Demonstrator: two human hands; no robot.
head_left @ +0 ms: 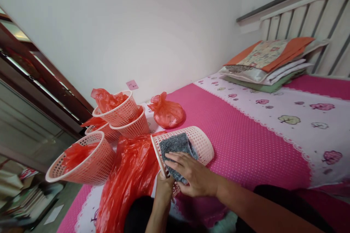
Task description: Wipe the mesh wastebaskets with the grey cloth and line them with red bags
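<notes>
A pale pink perforated plastic basket (201, 142) lies on its side on the bed in front of me. My left hand (164, 186) is closed around its rim at the near side. A folded grey cloth (175, 143) rests against the basket's outer wall under my right hand (188, 173), whose fingers press it to the mesh. Beside the basket's mouth, to the left, a long crumpled red plastic bag (133, 167) spreads toward my lap. Just behind the basket stands a tied red plastic bag (167, 111) with something round inside that I cannot make out.
More pink baskets (94, 167) with red plastic in them stand at the left, one stacked upon others. Folded bedding (269, 62) and a cushion lie at the back right near the white headboard (311, 18). A pink note (132, 85) sticks to the wall. Books (35, 202) lie low at left.
</notes>
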